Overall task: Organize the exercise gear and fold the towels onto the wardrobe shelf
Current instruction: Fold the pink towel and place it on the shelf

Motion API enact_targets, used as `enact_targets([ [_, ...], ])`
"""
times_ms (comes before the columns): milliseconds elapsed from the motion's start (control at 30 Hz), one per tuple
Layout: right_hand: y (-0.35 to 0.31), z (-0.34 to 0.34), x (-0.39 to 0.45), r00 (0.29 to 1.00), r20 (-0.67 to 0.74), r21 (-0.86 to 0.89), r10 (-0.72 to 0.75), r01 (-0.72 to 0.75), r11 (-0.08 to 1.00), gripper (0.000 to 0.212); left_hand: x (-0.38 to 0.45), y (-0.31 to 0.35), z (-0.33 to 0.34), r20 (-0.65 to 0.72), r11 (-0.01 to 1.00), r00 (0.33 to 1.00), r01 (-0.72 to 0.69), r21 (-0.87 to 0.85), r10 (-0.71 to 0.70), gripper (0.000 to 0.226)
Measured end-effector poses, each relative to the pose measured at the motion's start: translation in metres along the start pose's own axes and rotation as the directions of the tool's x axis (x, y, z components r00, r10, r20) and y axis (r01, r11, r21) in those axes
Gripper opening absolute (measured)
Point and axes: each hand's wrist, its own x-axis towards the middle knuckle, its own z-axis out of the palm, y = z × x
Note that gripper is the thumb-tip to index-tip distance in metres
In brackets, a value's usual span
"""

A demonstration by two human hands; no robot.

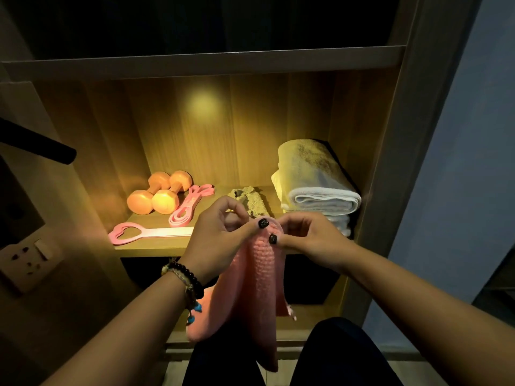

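In front of the lit wardrobe shelf point(156, 245), everything placed relative to that shelf: biggest item on it is the folded pale towel stack point(317, 188) at the shelf's right end, against the side panel. In front of the shelf's front edge, not on it yet, hangs the pink towel point(250, 288), held up by its top edge with the rest draping down toward the person's lap. Left hand point(220, 235) pinches the top edge with thumb and fingers curled in; right hand point(309, 238) pinches the same edge right beside it, hands nearly touching. Towel looks light, soft, floppy, knit-textured so not slippery; best held at top corners, spread apart to fold. Two orange dumbbells point(156, 195) sit at the shelf's left rear, likely heavy and prone to roll. Pink resistance band point(189, 204) lies just beside them toward centre; a pink heart-handled strap point(133, 234) runs along the front edge at left. A small crumpled beige cloth point(250, 200) sits mid-shelf behind the hands. Open room: middle of the shelf, between band and stack; the board above limits height.
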Motion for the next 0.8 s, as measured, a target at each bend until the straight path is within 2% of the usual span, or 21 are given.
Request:
enact_targets([
  [167, -0.004, 0.001, 0.007, 0.996, -0.088, 0.035, -0.006, 0.009, 0.999, 0.005, -0.007, -0.014, -0.001, -0.010, 0.993, 0.997, 0.072, -0.091, -0.073, 0.025],
  [300, -0.014, -0.008, 0.016, 0.976, -0.209, -0.103, -0.068, 0.047, 0.994, 0.011, -0.017, -0.040, 0.008, 0.000, 0.994, 0.994, 0.108, -0.031, -0.108, 0.028],
  [433, -0.026, -0.019, 0.025, 0.971, -0.228, -0.219, -0.070, 0.019, 0.976, 0.016, -0.024, -0.054, 0.019, -0.036, 0.985, 0.984, 0.173, -0.022, -0.173, 0.041],
  [567, -0.025, -0.022, 0.043, 0.974, -0.219, -0.313, -0.062, -0.010, 0.950, 0.017, -0.027, -0.074, 0.027, -0.125, 0.982, 0.990, 0.089, 0.169, -0.068, 0.028],
  [800, -0.034, -0.020, 0.062, 0.977, -0.210, -0.300, -0.040, -0.026, 0.953, 0.018, -0.032, -0.103, 0.029, -0.080, 0.944, 0.995, 0.083, 0.318, -0.060, 0.017],
])
